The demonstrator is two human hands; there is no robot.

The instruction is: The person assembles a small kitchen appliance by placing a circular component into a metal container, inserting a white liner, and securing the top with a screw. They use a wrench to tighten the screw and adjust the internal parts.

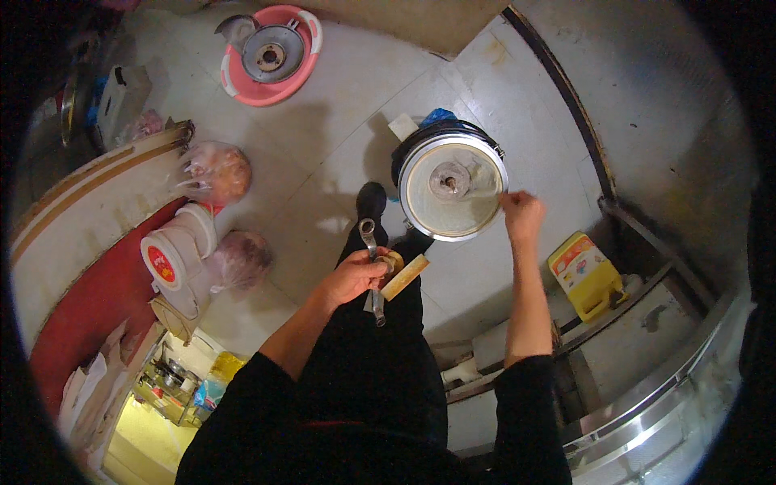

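Observation:
My left hand (356, 277) is closed round a double-ended ring wrench (368, 230), in front of my dark trousers. In the same grip sits a flat yellowish strip (406, 277), with a small rounded tan piece beside it; I cannot tell their kind. My right hand (524, 218) is closed at the right rim of a round metal-rimmed machine (454, 228) on the floor. A pale, blurred streak extends from its fingers over the bowl; what they hold is unclear. In the machine's pale bowl, a round hub (449, 180) stands in the middle.
A pink basin (232, 81) holding a round metal part (273, 55) sits at the far left. White buckets (174, 259) and filled plastic bags (218, 172) stand left. A yellow jug (586, 275) is at right, by a low ledge. Blue plastic (439, 116) lies behind the machine.

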